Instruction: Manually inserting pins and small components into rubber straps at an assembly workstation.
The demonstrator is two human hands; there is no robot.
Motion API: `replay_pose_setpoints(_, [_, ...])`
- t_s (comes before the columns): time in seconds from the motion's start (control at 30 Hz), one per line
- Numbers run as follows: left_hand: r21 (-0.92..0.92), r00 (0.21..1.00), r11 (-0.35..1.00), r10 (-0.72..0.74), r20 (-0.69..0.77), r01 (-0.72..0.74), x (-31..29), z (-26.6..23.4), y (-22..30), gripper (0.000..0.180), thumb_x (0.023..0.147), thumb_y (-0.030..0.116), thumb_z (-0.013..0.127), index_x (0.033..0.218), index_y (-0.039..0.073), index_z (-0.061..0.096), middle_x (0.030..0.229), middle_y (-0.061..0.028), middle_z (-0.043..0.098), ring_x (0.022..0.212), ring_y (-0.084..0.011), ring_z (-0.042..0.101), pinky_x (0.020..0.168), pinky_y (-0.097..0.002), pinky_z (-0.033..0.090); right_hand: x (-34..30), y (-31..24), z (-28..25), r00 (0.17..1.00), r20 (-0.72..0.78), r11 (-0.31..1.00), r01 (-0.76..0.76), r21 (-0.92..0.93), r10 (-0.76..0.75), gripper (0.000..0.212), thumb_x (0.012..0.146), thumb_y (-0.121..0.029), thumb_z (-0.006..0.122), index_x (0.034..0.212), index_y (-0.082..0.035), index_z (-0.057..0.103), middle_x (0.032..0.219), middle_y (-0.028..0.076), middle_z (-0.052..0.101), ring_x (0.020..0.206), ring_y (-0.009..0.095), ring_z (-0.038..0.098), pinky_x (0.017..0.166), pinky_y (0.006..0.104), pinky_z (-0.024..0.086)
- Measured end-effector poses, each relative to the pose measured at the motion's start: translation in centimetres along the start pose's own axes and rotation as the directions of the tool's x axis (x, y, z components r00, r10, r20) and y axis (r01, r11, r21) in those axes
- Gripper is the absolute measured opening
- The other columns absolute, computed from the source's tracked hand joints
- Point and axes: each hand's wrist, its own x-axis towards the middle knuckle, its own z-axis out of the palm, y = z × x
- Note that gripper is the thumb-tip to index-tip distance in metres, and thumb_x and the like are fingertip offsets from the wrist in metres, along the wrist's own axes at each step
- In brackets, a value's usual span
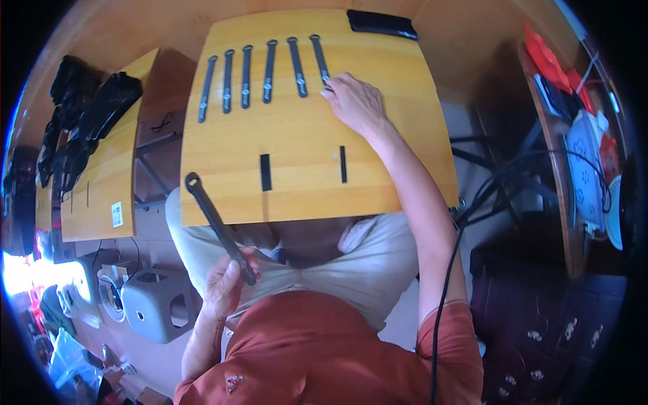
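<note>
My left hand [228,280] is closed round the lower end of a long dark bar with a ring at its top [214,219]. It holds the bar tilted in front of the table's near edge, over my lap. Several similar dark ring-ended bars lie side by side across the far half of the wooden table, among them the leftmost bar [207,88] and a middle bar [270,71]. At the right end of this row, my right hand [354,101] has its fingertips closed on the near end of the rightmost bar [319,57]. The hand covers that end.
Two short black strips [266,173] lie near the front of the table [304,199]. A black pouch [383,24] rests at the far right corner. Black bags [111,104] sit on a side table at left, above a grey stool [155,304]. A black cable [445,297] hangs beside my right arm.
</note>
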Motion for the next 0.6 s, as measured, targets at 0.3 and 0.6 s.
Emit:
replay_pose_setpoints(0.3, [-0.011,1.0,1.0,0.008,0.01,-0.008,0.7,0.9,-0.4,0.047,0.102,0.033,0.057,0.135,-0.001,0.054,0.107,-0.0115,0.063,0.097,-0.0216,0.063,0.08,-0.0363,0.055,-1.9,0.1,0.3,0.999,-0.033,0.996,0.001,-0.086,-0.004,0.034,0.101,-0.034,0.052,0.108,-0.004,0.067,0.107,0.015,0.065,0.098,0.037,0.066,0.083,0.0501,0.053])
replay_pose_setpoints(0.6, [0.012,0.999,1.0,0.007,0.048,-0.008,1.4,1.8,-0.5,0.047,0.101,0.022,0.06,0.141,-0.001,0.049,0.11,-0.0139,0.063,0.102,-0.0248,0.065,0.079,-0.0369,0.058,-3.2,-0.1,-0.7,0.998,-0.063,0.991,0.004,-0.133,-0.013,0.032,0.103,-0.027,0.048,0.103,0.0,0.065,0.105,0.018,0.064,0.091,0.04,0.067,0.077,0.0537,0.054])
